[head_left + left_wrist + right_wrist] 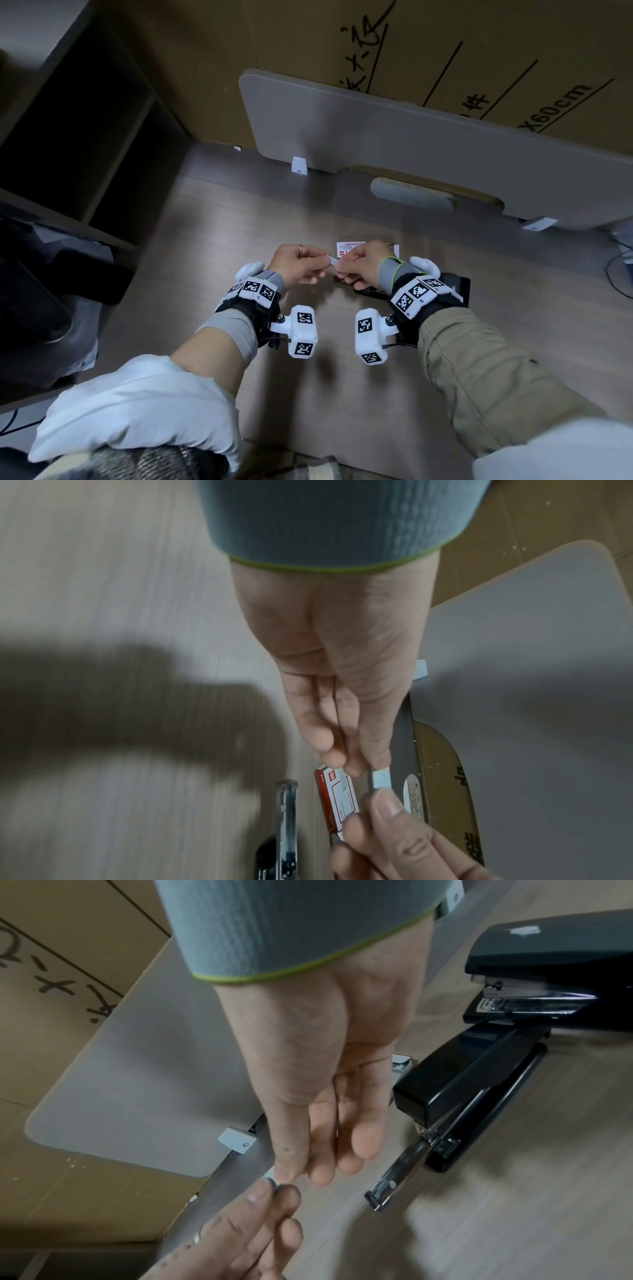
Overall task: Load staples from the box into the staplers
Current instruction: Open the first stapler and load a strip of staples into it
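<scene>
Left hand (301, 263) and right hand (359, 265) are both pinching one staple strip (381, 777) above the worktop (308, 394); staple box (337, 796) is lying beneath.

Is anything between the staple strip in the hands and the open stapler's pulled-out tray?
Nothing visible. Both hands pinch the staple strip above the desk; the stapler's tray lies extended and uncovered beside the right hand, with bare desk around it.

Staple strip (381, 778) above box (339, 796); 2 black staplers (479, 1091).
</scene>
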Demonstrator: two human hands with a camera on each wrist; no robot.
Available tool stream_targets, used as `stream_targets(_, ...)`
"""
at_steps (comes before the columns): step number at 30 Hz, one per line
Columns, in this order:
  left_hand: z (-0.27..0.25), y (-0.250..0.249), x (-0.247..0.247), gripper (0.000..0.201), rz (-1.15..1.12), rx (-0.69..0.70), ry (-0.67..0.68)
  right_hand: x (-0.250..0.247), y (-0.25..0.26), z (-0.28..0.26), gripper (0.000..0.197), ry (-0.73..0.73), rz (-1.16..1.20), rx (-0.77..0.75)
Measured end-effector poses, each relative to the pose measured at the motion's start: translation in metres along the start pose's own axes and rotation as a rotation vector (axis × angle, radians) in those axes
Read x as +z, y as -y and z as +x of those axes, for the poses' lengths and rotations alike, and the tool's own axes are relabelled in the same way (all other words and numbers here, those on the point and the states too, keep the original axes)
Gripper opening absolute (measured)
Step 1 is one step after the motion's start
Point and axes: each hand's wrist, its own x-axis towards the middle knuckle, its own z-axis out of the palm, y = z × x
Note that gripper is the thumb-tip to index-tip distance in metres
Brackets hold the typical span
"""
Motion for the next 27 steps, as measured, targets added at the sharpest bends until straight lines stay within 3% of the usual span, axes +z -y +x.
stream_targets(5, -0.002, -0.004, 0.001, 0.017, -0.016, -0.015, 0.009, -0.001, 0.0, -0.003, 0.011, -0.027, 0.013, 0.0)
stream_targets(12, 0.004, -0.006, 0.0, 0.01, -0.128, -0.076, -0.102, -0.011, -0.016, 0.005, 0.013, -0.199, -0.023, 0.026)
stream_targets(20, 0.001, 0.005, 0.003, 0.023, -0.052, -0.125, -0.027, 0.0, -0.011, -0.004, 0.025, -0.131, 0.024, 0.005)
stream_targets(27, 0.003, 0.012, 0.006, 0.023, 0.052, -0.108, -0.015, -0.006, -0.024, -0.001, 0.025, -0.194, -0.207, -0.046)
